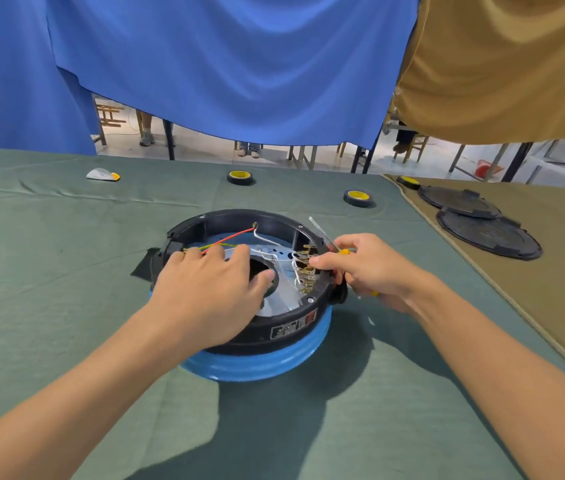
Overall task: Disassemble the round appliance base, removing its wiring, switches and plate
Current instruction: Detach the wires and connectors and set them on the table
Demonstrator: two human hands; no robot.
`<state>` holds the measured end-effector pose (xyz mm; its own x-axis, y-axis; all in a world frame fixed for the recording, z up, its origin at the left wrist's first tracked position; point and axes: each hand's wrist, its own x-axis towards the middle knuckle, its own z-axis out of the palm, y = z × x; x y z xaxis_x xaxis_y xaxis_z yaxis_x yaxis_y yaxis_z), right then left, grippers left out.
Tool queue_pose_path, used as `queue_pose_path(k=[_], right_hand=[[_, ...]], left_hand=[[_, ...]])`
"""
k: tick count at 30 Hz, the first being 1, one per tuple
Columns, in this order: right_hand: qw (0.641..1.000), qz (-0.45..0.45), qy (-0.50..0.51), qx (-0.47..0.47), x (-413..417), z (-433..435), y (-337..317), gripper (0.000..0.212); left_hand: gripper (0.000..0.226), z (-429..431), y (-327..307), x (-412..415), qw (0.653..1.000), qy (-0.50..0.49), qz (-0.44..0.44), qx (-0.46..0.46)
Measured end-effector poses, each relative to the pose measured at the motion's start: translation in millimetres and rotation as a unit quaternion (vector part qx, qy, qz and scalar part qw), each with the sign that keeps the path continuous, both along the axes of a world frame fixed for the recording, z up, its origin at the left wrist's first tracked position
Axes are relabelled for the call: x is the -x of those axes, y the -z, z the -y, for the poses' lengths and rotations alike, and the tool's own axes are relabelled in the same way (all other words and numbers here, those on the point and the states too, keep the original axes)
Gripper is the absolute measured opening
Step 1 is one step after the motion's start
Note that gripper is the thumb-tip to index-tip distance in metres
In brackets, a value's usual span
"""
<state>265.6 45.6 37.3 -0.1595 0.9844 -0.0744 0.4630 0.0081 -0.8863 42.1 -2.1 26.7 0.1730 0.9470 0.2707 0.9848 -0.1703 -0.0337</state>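
As the head view shows, we find the round base (239, 216) mid-table, wires (232, 237) attached. Left hand (212, 289) lies flat, fingers extended, on the plate (281, 299); right hand (367, 268) grips a screwdriver (322, 233) at the switch terminals (305, 268). We judge unplugging them comes next, steadily. Near-wall label (293, 329) illegible.

Tape rolls (240, 177) behind base (257, 327) (lids (488, 230) right).

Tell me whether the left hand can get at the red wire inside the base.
Probably yes: the left hand rests in the open base right beside the red wire, with nothing covering it.
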Motion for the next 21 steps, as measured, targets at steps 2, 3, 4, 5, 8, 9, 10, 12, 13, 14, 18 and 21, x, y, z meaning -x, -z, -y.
queue_pose_path(k=[2,3,4,5,8,9,10,12,13,14,18,21], right_hand=[[0.999,-0.004,-0.044,0.02,-2,-6,-3,0.032],[0.998,-0.004,-0.059,0.027,-2,-10,-5,0.029],[0.997,-0.004,-0.067,0.033,-2,-13,-5,0.029],[0.997,-0.002,-0.069,0.037,-2,-16,-5,0.031],[0.997,0.005,-0.07,0.033,-2,-23,-2,0.034],[0.997,0.0,-0.071,0.028,-2,-25,-1,0.033],[0.997,-0.008,-0.072,0.023,-2,-26,0,0.033],[0.998,-0.015,-0.067,0.014,-3,-30,0,0.034],[0.998,-0.01,-0.064,0.009,-3,-32,0,0.035],[0.998,0.0,-0.062,0.002,-3,-32,-1,0.036],[0.993,0.108,-0.047,-0.025,0,-30,-13,0.045],[0.963,0.258,-0.037,-0.072,0,-24,-33,0.045]], left_hand=[[0.059,9,-4,-4,0.997,0.01,-0.047,-0.061],[0.061,10,-8,-3,0.995,0.018,-0.055,-0.079],[0.063,9,-12,-1,0.995,0.029,-0.049,-0.08],[0.065,8,-14,1,0.996,0.045,-0.035,-0.068],[0.068,5,-13,7,0.994,0.1,0.045,-0.007],[0.07,5,-14,11,0.99,0.114,0.08,0.005],[0.071,4,-16,15,0.985,0.127,0.116,0.006],[0.07,0,-19,26,0.981,0.14,0.129,-0.026],[0.068,-3,-21,32,0.984,0.136,0.103,-0.047],[0.068,-6,-22,38,0.988,0.125,0.073,-0.056],[0.085,-15,-13,46,0.991,0.094,0.067,0.07],[0.081,-18,-8,44,0.991,0.085,0.073,0.076]])
